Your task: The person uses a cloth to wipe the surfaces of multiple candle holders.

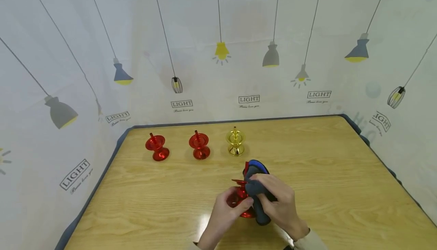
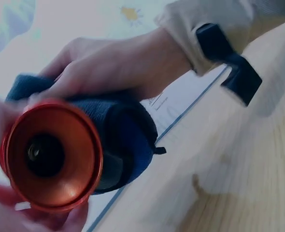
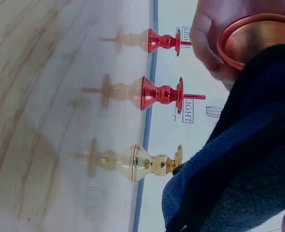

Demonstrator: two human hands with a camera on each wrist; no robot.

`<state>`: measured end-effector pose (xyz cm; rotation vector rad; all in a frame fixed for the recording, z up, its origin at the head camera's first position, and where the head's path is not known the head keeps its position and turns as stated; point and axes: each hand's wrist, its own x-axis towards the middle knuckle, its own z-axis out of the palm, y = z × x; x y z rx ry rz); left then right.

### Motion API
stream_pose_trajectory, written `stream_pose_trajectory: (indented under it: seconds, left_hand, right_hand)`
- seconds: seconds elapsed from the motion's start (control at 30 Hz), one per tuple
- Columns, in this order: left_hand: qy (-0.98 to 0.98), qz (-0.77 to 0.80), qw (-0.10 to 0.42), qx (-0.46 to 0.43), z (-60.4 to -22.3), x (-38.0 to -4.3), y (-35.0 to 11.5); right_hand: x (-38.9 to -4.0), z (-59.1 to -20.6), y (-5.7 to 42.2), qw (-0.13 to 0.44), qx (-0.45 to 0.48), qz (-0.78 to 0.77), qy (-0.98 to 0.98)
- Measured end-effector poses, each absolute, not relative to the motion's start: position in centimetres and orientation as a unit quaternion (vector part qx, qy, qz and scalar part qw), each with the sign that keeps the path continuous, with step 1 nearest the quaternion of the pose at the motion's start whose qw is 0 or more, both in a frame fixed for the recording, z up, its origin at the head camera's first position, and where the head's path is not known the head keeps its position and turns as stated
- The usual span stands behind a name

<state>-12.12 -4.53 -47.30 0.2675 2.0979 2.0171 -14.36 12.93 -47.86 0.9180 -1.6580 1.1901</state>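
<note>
My left hand [image 1: 223, 214] grips a red metal candle holder [image 1: 242, 193], tilted, above the front middle of the table. Its hollow flared base [image 2: 77, 181] faces the left wrist camera. A dark blue cloth [image 1: 261, 215] is bunched in my right hand [image 1: 278, 200], pinched between thumb and fingers. The cloth lies against the candle holder's right side and covers part of it. In the right wrist view, folds of the cloth [image 3: 249, 150] hide much of the held piece, though its round base [image 3: 263, 38] shows behind them.
Two more red candle holders [image 1: 160, 153] [image 1: 201, 152] and a gold one [image 1: 236, 150] stand upright in a row toward the back of the wooden table [image 1: 327, 166]. A white curtain [image 1: 211, 79] printed with lamps surrounds the table's back and sides.
</note>
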Motion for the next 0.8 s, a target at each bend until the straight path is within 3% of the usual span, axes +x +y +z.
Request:
stream_pose_trajectory:
  seconds: [0.13,0.33,0.57,0.8]
  left_hand:
    - [0.725,0.684,0.065,0.047,-47.2,-12.0,-4.2]
    - [0.703,0.705,0.071,0.056,-47.3,-12.2,-4.7]
    - [0.678,0.725,0.104,0.065,-47.5,-12.4,-5.1]
    - [0.642,0.74,0.171,0.104,-47.8,-12.5,-5.7]
  right_hand:
    - [-14.1,-47.7,12.8,0.436,0.379,0.474,-0.664]
    - [-14.0,-47.4,12.7,0.435,0.383,0.473,-0.664]
    - [-14.1,-47.5,12.7,0.432,0.382,0.476,-0.664]
    - [-14.2,-47.9,13.0,0.413,0.372,0.501,-0.663]
